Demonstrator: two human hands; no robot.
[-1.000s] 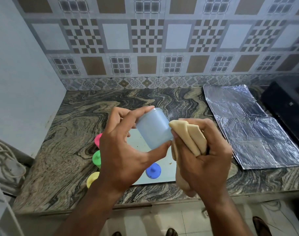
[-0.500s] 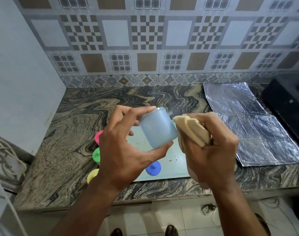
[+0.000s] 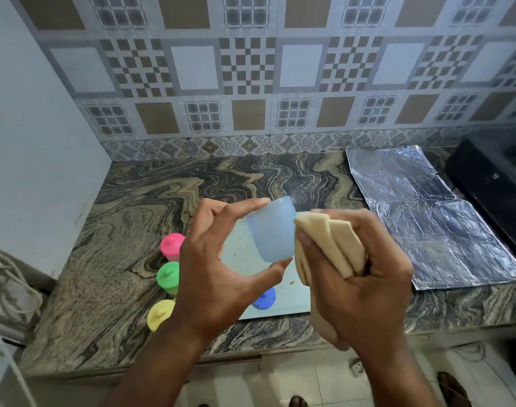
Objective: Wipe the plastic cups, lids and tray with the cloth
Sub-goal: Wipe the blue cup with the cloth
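Observation:
My left hand (image 3: 221,277) holds a pale blue plastic cup (image 3: 270,233) between thumb and fingers, above the counter. My right hand (image 3: 365,286) grips a folded beige cloth (image 3: 330,245) and presses its folded edge against the cup's right side. Below them lies a flat pale tray (image 3: 289,301) with a few crumbs, and a blue lid (image 3: 264,301) rests on it. Three lidded cups stand in a row left of the tray: pink (image 3: 172,245), green (image 3: 168,277) and yellow (image 3: 159,314), each partly hidden by my left hand.
The marble-patterned counter (image 3: 127,230) ends at a front edge below my wrists. A sheet of foil (image 3: 421,224) covers its right part, beside a black appliance (image 3: 491,183). A white wall closes the left side, with cords (image 3: 4,286) hanging near it.
The cup has tilted slightly and the cloth has slid along its right side. Both hands stay close together above the tray.

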